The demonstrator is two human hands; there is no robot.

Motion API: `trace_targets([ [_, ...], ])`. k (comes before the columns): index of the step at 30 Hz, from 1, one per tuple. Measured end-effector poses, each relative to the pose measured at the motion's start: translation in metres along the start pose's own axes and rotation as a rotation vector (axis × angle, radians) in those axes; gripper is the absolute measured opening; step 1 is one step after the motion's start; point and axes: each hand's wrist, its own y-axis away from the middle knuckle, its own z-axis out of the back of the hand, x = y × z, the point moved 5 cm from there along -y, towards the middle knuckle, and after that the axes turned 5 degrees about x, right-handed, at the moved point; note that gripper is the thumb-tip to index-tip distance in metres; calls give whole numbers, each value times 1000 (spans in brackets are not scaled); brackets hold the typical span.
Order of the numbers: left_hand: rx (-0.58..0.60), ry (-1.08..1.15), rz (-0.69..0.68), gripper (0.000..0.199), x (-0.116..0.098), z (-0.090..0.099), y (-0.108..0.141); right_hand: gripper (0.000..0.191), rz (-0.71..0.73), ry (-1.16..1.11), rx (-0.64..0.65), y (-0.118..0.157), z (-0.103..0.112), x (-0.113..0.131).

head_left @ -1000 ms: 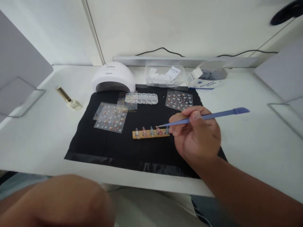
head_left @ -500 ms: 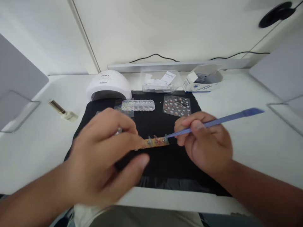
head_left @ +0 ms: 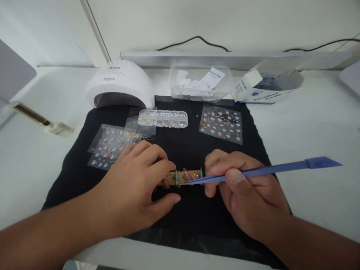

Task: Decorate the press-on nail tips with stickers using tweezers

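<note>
A narrow tan strip [head_left: 181, 177] lies on the black mat [head_left: 180, 150], with several small pointed false nails along it, greenish and pinkish. My left hand [head_left: 137, 180] curls over the strip's left end, fingertips on it, its thumb lower and apart at the near side. The fingers hide that end. In my right hand [head_left: 239, 183] is a pair of purple tweezers [head_left: 281, 167], gripped like a pen between thumb and fingers. The fine tip reaches left to the strip's near edge, by a green false nail [head_left: 177, 178]. My right fingers are close to the strip's right end.
Behind are a white nail lamp [head_left: 119, 84], a clear case of small gems [head_left: 163, 119], a clear tub [head_left: 201, 84] of packets and an alcohol pad box [head_left: 264, 88]. Sticker sheets [head_left: 221, 123] lie on the mat. A gold-capped bottle [head_left: 42, 120] lies left.
The tweezers' tip has moved left and nearer me, from the strip's right end to its near edge at the middle. My right hand has come closer to the strip. The view has shifted down.
</note>
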Motion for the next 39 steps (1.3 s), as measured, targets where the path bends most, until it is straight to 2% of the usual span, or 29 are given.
trace_targets([
  [5, -21, -7, -12, 25, 3, -3, -2, 19, 1, 13, 15, 2, -1, -3],
  [12, 0, -20, -3, 10, 5, -5, -4, 16, -80, 18, 28, 3, -1, -3],
  [20, -14, -25, 11, 10, 4, -7, -5, 16, -97, 41, 38, 11, 0, -5],
  [29, -27, -34, 13, 10, 3, -7, -4, 14, -129, 62, 49, 6, 0, 0],
  [35, -16, -26, 3, 9, 4, -6, -4, 15, -94, 44, 59, 8, 1, -1],
  [39, -86, 76, -41, 17, 1, 2, 0, 18, -86, 44, 21, 5, 3, 2],
])
